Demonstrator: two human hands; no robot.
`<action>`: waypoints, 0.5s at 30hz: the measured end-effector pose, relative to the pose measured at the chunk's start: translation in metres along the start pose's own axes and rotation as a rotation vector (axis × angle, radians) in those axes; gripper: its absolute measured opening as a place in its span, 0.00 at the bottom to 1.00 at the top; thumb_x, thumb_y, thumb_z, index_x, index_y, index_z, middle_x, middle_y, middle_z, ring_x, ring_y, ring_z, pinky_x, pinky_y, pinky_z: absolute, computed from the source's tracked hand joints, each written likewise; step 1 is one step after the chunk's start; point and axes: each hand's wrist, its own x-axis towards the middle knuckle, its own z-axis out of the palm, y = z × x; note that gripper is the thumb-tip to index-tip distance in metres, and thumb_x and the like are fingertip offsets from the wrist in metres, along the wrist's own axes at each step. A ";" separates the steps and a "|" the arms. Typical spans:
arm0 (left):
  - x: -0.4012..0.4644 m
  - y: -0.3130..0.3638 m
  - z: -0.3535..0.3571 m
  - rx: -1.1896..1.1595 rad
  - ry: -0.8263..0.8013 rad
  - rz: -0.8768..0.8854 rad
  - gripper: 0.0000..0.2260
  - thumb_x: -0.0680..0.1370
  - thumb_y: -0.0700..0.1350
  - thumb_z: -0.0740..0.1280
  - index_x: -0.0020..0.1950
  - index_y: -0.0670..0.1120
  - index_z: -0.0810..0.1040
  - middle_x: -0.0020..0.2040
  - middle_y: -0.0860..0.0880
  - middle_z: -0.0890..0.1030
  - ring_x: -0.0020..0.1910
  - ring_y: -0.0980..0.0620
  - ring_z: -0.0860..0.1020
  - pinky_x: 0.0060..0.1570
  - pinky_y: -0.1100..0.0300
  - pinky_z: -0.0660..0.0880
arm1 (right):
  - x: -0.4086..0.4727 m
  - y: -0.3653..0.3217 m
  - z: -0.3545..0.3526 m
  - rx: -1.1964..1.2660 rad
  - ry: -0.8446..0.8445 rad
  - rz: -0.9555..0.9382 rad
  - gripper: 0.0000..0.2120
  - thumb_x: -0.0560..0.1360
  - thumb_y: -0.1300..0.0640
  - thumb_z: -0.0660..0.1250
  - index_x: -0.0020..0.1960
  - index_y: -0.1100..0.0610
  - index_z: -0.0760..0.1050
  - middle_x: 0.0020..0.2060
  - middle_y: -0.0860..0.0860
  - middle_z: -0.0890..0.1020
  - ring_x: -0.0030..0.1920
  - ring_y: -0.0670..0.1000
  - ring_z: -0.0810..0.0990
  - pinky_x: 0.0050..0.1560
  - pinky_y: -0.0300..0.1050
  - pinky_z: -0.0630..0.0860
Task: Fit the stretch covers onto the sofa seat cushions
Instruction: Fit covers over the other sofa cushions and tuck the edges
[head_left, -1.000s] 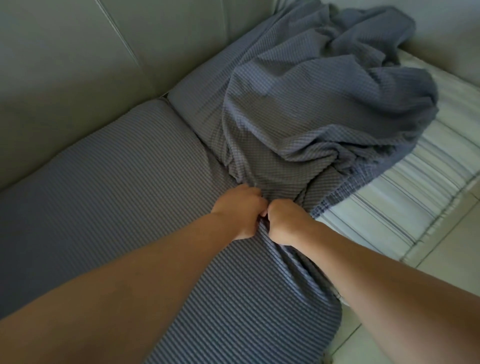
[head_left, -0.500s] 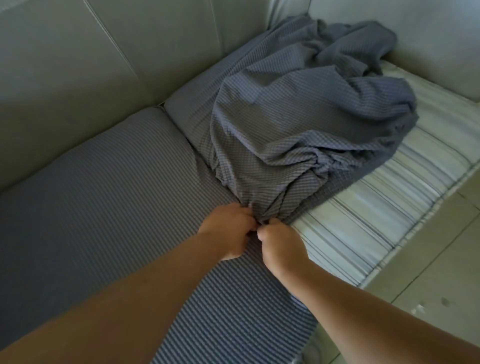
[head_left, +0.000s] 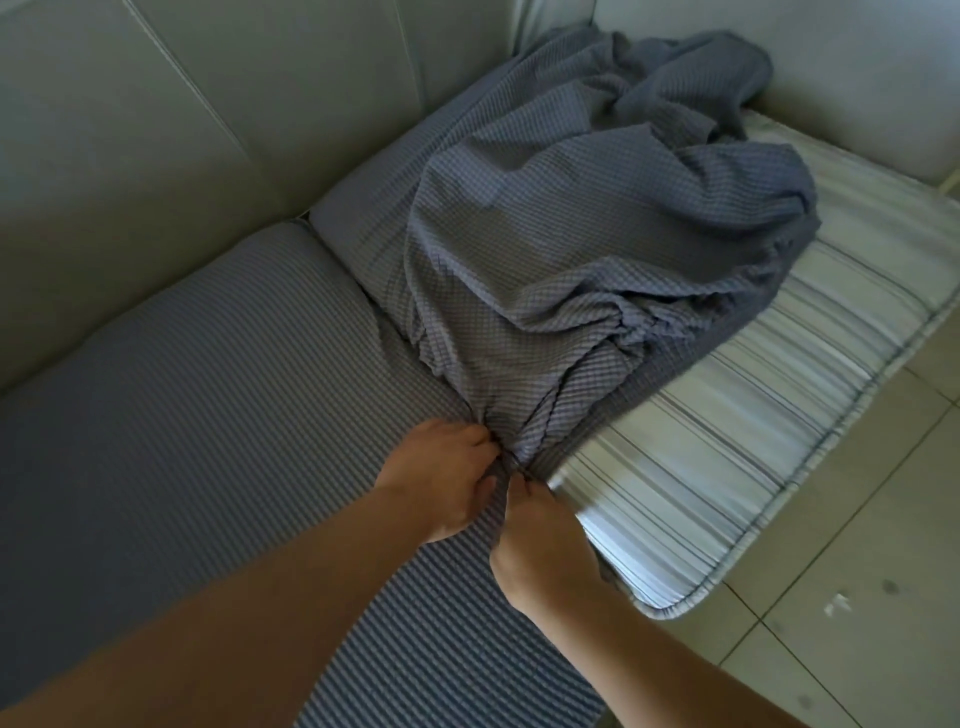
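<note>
A grey-blue ribbed stretch cover (head_left: 587, 228) lies bunched in a heap over the right seat cushion (head_left: 769, 467), whose white striped ticking shows bare along its front and right side. The left seat cushion (head_left: 171, 395) wears a taut grey ribbed cover. My left hand (head_left: 441, 483) and my right hand (head_left: 540, 545) meet at the gap between the two cushions. Both pinch the gathered lower edge of the loose cover there, knuckles almost touching.
The sofa's pale backrest (head_left: 208, 104) runs along the top left and its armrest (head_left: 857, 78) closes the far right. Light tiled floor (head_left: 857, 597) lies in front of the sofa at the lower right.
Both hands have drawn the cover's gathered edge down and toward the cushion's front corner. The view has shifted, showing more of the striped cushion and the floor.
</note>
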 end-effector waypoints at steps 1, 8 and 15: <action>0.003 0.000 0.003 0.022 -0.026 -0.001 0.19 0.81 0.56 0.54 0.67 0.52 0.74 0.63 0.53 0.75 0.63 0.51 0.72 0.65 0.54 0.65 | 0.004 0.001 0.001 0.008 -0.025 0.009 0.26 0.78 0.61 0.56 0.75 0.61 0.55 0.67 0.57 0.69 0.64 0.56 0.70 0.65 0.44 0.65; 0.021 0.010 0.000 0.115 -0.182 -0.062 0.19 0.81 0.59 0.53 0.61 0.53 0.77 0.60 0.54 0.74 0.64 0.52 0.69 0.68 0.53 0.61 | 0.023 0.007 -0.002 0.112 -0.203 0.059 0.18 0.81 0.57 0.51 0.70 0.61 0.64 0.66 0.58 0.72 0.65 0.57 0.72 0.63 0.47 0.69; -0.006 0.004 0.003 0.087 -0.133 0.089 0.24 0.80 0.57 0.47 0.72 0.53 0.70 0.69 0.55 0.72 0.71 0.50 0.66 0.70 0.51 0.61 | -0.008 0.021 0.006 0.052 -0.029 0.160 0.09 0.78 0.60 0.54 0.42 0.57 0.70 0.48 0.55 0.80 0.47 0.52 0.79 0.45 0.43 0.73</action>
